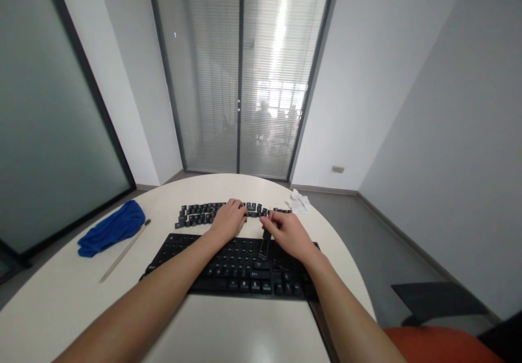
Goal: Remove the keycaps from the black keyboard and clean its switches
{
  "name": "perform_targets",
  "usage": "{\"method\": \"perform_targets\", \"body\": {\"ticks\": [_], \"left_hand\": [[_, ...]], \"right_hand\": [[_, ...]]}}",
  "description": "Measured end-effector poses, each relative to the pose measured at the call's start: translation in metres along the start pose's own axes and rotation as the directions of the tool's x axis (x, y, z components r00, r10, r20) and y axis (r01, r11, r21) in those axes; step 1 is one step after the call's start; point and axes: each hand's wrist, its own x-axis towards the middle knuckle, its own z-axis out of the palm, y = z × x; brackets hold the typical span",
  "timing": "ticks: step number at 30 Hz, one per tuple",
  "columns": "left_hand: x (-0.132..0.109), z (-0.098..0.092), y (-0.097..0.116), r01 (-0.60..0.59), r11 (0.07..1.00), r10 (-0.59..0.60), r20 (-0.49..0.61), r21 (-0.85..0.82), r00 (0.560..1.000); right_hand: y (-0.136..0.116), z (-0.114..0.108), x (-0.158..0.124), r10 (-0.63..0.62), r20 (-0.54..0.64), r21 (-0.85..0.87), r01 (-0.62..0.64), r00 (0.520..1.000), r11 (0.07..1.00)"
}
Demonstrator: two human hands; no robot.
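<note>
A black keyboard [222,268] lies across the table in front of me, with many of its keys off in the upper rows. Beyond it, loose black keycaps [199,210] stand in uneven rows. My left hand [230,219] reaches over the keyboard to these keycaps, its fingers bent together at a keycap partly hidden by them. Above the keyboard's right part, my right hand [287,232] pinches a keycap puller [264,247] by its dark handle. The puller's wire loops point down toward the keys. Whether they touch a key, I cannot tell.
A blue cloth [112,229] and a thin brush [124,251] lie on the left of the round white table [101,325]. Crumpled white tissue [299,202] is at the far right edge. An orange chair [440,346] stands at the lower right.
</note>
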Motion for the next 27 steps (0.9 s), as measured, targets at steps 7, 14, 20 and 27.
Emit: {"method": "perform_targets", "body": {"ticks": [7, 14, 20, 27], "left_hand": [[-0.033, -0.016, 0.024, 0.088, 0.987, -0.088, 0.008, -0.131, 0.996], [-0.086, -0.025, 0.041, -0.003, 0.937, 0.032, 0.076, -0.349, 0.997], [-0.096, -0.024, 0.027, -0.036, 0.939, 0.072, 0.093, -0.343, 0.993], [-0.101, -0.028, 0.009, -0.036, 0.937, 0.074, 0.099, -0.347, 0.992]], "right_hand": [[0.000, 0.001, 0.000, 0.046, 0.056, 0.006, -0.046, 0.997, 0.999], [-0.002, 0.005, -0.001, 0.025, 0.114, 0.003, -0.025, 0.993, 1.000], [-0.004, 0.006, -0.003, -0.002, 0.232, 0.129, -0.029, 0.973, 0.991], [-0.010, 0.008, -0.003, -0.004, 0.277, 0.201, -0.054, 0.961, 0.978]]}}
